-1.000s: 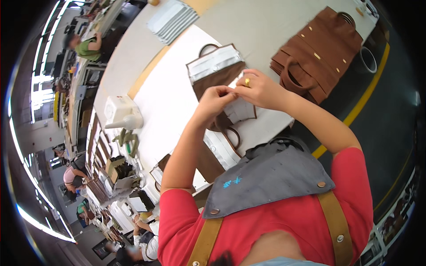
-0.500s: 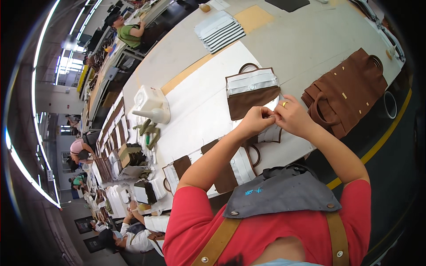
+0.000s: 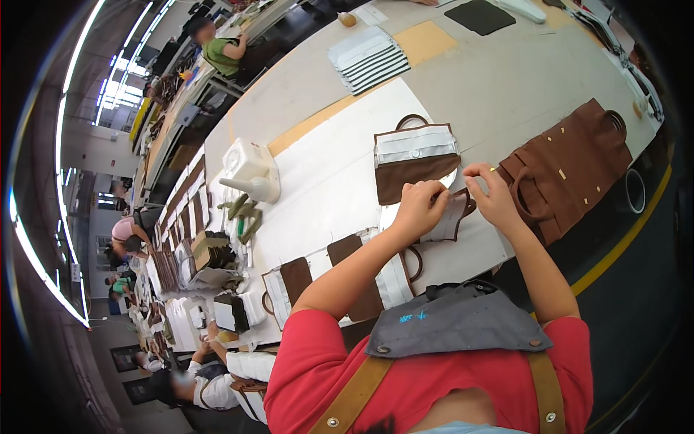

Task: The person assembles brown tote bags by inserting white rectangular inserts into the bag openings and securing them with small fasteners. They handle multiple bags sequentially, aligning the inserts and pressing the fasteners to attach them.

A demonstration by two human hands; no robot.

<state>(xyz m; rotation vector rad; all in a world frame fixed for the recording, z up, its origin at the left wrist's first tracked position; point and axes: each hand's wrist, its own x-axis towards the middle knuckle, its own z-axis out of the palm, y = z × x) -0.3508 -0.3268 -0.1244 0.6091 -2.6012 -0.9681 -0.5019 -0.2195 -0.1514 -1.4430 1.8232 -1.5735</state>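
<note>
My left hand (image 3: pixel 421 210) is over the white work sheet, its fingers curled in and the thumb close to the index finger. Whatever it pinches, if anything, is too small to make out. Beside it my right hand (image 3: pixel 494 199), with a ring, has its thumb and index finger apart and nothing visible between them. Below and between the hands lies a brown and white bag panel (image 3: pixel 450 218), partly hidden by my left hand. Just beyond them lies another panel (image 3: pixel 417 165), with a brown handle, white upper band and brown lower part.
Brown bag pieces with handles (image 3: pixel 567 170) are stacked at the right. Further panels (image 3: pixel 394 281) lie near my left forearm. A white plastic container (image 3: pixel 249 170) with a nozzle stands left. Striped white pieces (image 3: pixel 369 61) lie at the far side. Co-workers sit around the left.
My hands were together at the fingertips and have moved apart. The right hand's thumb and index finger have spread. The whole view has shifted slightly.
</note>
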